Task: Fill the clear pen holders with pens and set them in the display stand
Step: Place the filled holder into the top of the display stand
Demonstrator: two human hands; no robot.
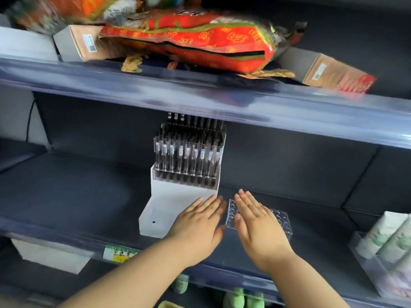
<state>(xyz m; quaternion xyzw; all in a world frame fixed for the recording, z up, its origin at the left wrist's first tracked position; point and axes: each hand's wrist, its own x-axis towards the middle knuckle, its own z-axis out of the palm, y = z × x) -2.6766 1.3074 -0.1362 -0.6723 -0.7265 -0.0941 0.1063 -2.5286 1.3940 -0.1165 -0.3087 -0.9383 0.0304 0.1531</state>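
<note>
Left hand (pixel 198 227) over white stand (pixel 160 210), right hand (pixel 258 227) half-hiding clear holder (pixel 281 218), seemingly empty

The bare left hand (pixel 200 227) was held flat and palm down, its fingers straight, closed together and pointed forward. The bare right hand (pixel 258 227) was held just beside it in the same flat pose, with a narrow gap between the thumbs. Nothing was gripped by either. The left forearm (pixel 124 278) and right forearm (pixel 311 281) were stretched forward, angled inward toward each other.
</note>
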